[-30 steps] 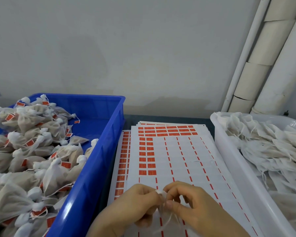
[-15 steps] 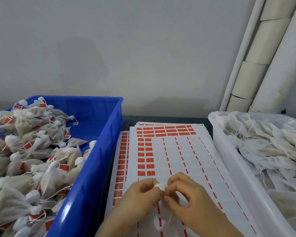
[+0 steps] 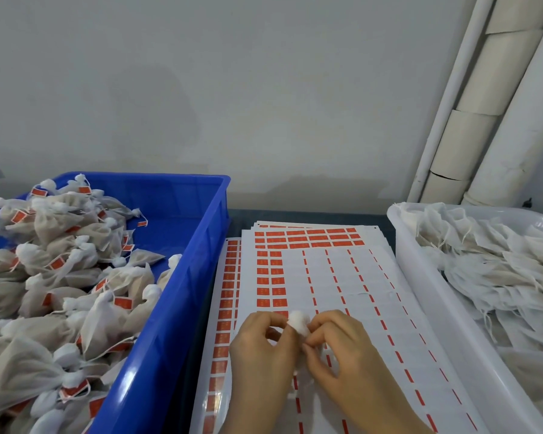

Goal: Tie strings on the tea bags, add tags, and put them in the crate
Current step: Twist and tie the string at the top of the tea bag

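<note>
My left hand (image 3: 261, 349) and my right hand (image 3: 342, 349) meet over the sheets of orange tags (image 3: 320, 277), low in the middle of the view. Between their fingertips they pinch the bunched white top of a tea bag (image 3: 298, 321); thin string hangs below it, and the bag's body is hidden behind my hands. The blue crate (image 3: 176, 296) on the left holds a heap of tied, tagged tea bags (image 3: 60, 277). On the right, a white tub (image 3: 420, 277) holds several untied tea bags (image 3: 489, 264).
The tag sheets lie stacked on a dark table between the crate and the tub; most stickers on the top sheet are gone, with orange ones left along its top and left side. A grey wall stands behind. White pipes (image 3: 483, 104) run up the right corner.
Both hands have shifted slightly up and away from me over the sheets, still working together. The white bunched top of the bag now shows more plainly between the fingertips.
</note>
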A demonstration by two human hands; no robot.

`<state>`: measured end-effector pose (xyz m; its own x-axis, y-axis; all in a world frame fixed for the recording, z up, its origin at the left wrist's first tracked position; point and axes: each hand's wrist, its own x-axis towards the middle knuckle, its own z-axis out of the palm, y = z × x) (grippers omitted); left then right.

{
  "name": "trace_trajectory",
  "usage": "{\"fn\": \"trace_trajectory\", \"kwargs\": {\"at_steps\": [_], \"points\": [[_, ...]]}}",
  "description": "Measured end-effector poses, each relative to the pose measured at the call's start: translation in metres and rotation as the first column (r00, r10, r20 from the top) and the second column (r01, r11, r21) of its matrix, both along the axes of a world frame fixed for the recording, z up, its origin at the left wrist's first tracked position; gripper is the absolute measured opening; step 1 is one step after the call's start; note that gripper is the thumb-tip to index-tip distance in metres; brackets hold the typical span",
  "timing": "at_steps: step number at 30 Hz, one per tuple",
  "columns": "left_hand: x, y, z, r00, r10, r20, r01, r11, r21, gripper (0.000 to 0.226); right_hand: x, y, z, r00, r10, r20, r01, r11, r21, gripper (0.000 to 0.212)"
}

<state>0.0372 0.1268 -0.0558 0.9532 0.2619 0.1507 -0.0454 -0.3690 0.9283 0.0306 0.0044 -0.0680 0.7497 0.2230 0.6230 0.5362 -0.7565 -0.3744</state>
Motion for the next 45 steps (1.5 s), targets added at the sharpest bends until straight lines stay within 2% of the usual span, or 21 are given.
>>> {"fn": "trace_trajectory", "kwargs": {"at_steps": [3,5,9,13,17,19,23,28,31,35,37,39,42,43,45], "points": [[0.001,0.000,0.002,0.999,-0.043,-0.021,0.040,0.992,-0.117,0.014,0.000,0.001,-0.001,1.000,0.003,0.020,-0.004,0.998,0.067,0.016],[0.002,0.001,0.003,0.998,-0.065,-0.015,0.061,0.980,-0.189,0.013,0.001,0.000,-0.002,1.000,-0.012,0.012,0.011,0.994,0.113,0.021],[-0.001,0.001,0.003,0.986,-0.166,-0.017,0.154,0.945,-0.288,0.007,0.002,-0.001,-0.005,0.994,-0.077,0.079,0.077,0.997,0.010,0.028],[0.000,0.002,0.000,0.990,-0.137,0.022,0.138,0.982,-0.130,0.018,0.004,0.003,-0.007,0.980,-0.110,0.165,0.106,0.994,0.036,0.012],[0.000,0.004,-0.002,0.974,-0.130,0.185,0.092,0.975,0.202,0.027,0.004,0.003,-0.008,0.979,-0.115,0.166,0.116,0.993,0.007,0.015],[0.001,0.006,-0.003,0.972,-0.131,0.193,0.089,0.974,0.210,0.030,0.004,0.002,-0.010,0.983,-0.097,0.155,0.100,0.995,-0.009,0.017],[0.004,0.009,-0.006,0.987,-0.146,0.068,0.139,0.985,0.103,0.021,0.003,0.005,-0.009,0.983,-0.121,0.140,0.124,0.992,-0.014,0.019],[0.006,0.011,-0.005,0.974,-0.228,-0.004,0.226,0.968,-0.113,0.017,0.003,0.007,-0.005,0.997,-0.065,0.047,0.061,0.994,0.085,0.013],[0.004,0.011,-0.002,0.971,-0.234,0.039,0.237,0.967,-0.097,0.020,-0.001,0.006,-0.002,0.999,0.005,-0.042,0.000,0.993,0.122,0.017],[0.000,0.008,0.002,0.965,-0.186,0.187,0.197,0.980,-0.041,0.026,-0.004,0.007,0.004,0.982,0.035,-0.184,0.006,0.976,0.218,0.023],[0.000,0.007,0.002,0.963,-0.130,0.236,0.150,0.986,-0.067,0.023,-0.004,0.007,0.003,0.967,0.038,-0.251,0.026,0.968,0.249,0.028],[0.000,0.007,0.002,0.980,-0.058,0.190,0.086,0.986,-0.141,0.021,-0.003,0.007,0.002,0.987,-0.004,-0.160,0.039,0.976,0.214,0.025],[0.001,0.006,0.004,0.998,-0.045,0.038,0.053,0.970,-0.239,0.014,-0.001,0.008,-0.002,0.993,-0.045,0.110,0.037,0.997,0.069,0.011],[0.002,0.006,0.005,0.997,-0.076,-0.033,0.065,0.963,-0.263,0.013,0.000,0.008,-0.003,0.984,-0.048,0.170,0.045,0.999,0.019,0.014],[0.005,0.009,0.005,0.971,-0.180,-0.159,0.115,0.929,-0.352,0.016,0.002,0.009,-0.001,0.969,-0.061,0.241,0.080,0.994,-0.069,0.036]]}}
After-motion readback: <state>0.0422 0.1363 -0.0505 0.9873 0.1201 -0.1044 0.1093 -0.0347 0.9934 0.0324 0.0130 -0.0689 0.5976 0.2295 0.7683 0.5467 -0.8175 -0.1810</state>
